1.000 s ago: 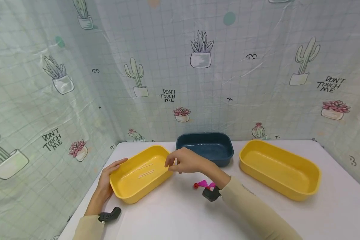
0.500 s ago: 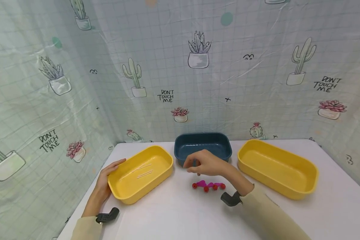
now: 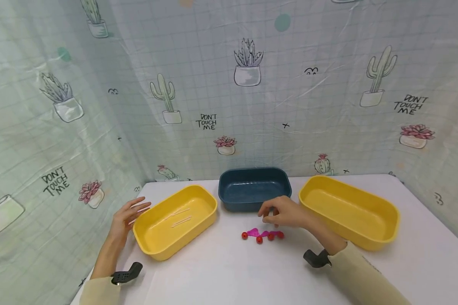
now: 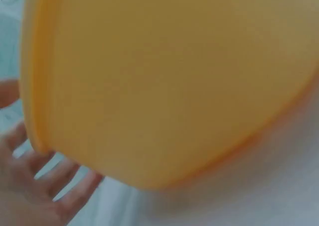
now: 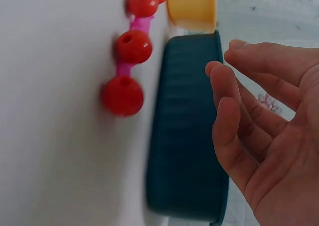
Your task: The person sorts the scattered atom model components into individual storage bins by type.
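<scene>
My left hand is at the outer left side of a yellow tray, fingers spread and extended. In the left wrist view, the fingertips lie close along that tray's edge. A few thin pale sticks lie on the tray floor. My right hand hovers in front of a dark blue bin, its fingers loosely bent with nothing between them. Just below and left of it, several round red beads lie on the table beside bright pink pieces. The right wrist view shows holes in the beads.
A second yellow tray stands at the right, angled, beyond my right forearm. The white table ends against a hanging sheet printed with cacti at the back and left. A dark device is strapped to each wrist.
My right hand has moved right, away from the left yellow tray, uncovering the red beads and pink pieces. My left hand has eased slightly left at the tray, its fingers spreading.
</scene>
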